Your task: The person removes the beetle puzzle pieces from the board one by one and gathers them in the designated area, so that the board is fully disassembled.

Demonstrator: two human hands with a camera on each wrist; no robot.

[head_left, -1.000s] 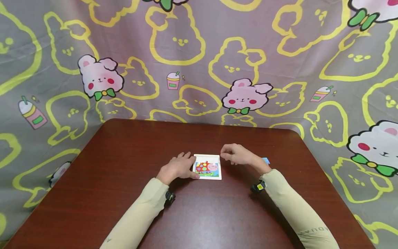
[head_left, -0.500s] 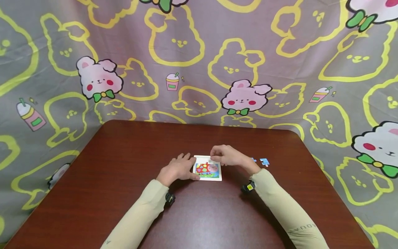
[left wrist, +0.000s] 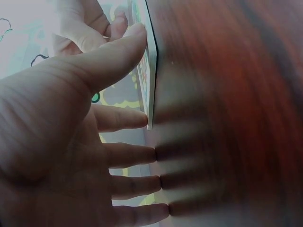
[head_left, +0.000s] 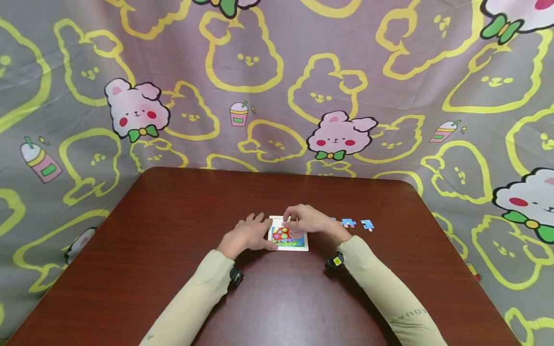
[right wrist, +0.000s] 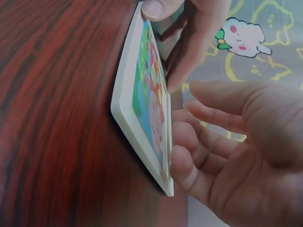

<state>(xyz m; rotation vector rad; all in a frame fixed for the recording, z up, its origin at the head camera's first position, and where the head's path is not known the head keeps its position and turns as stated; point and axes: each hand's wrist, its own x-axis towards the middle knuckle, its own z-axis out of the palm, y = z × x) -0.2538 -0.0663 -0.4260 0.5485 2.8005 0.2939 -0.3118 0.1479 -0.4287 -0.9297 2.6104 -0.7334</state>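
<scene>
A white-framed puzzle board (head_left: 292,248) lies flat on the table, bearing a colourful picture of a red spotted body and a pink face. Its upper part is plain white. My left hand (head_left: 247,234) steadies the board's left side: fingers straight, thumb (left wrist: 135,35) on the near-left corner, index fingertip against the far one. My right hand (head_left: 309,218) is over the board's upper right part with bent fingers. In the right wrist view its fingertips (right wrist: 182,161) are close beside the board's edge. No piece shows between thumb and fingers, though the thumb side is partly hidden.
Blue jigsaw pieces (head_left: 348,223) lie in a row right of the board, one partly hidden behind the right forearm. The dark red-brown table (head_left: 186,206) ends at a patterned curtain (head_left: 268,105) behind and at the sides.
My right hand has moved left from beside the board to over its upper part. Blue pieces formerly behind its forearm now show. My left hand has stayed in place.
</scene>
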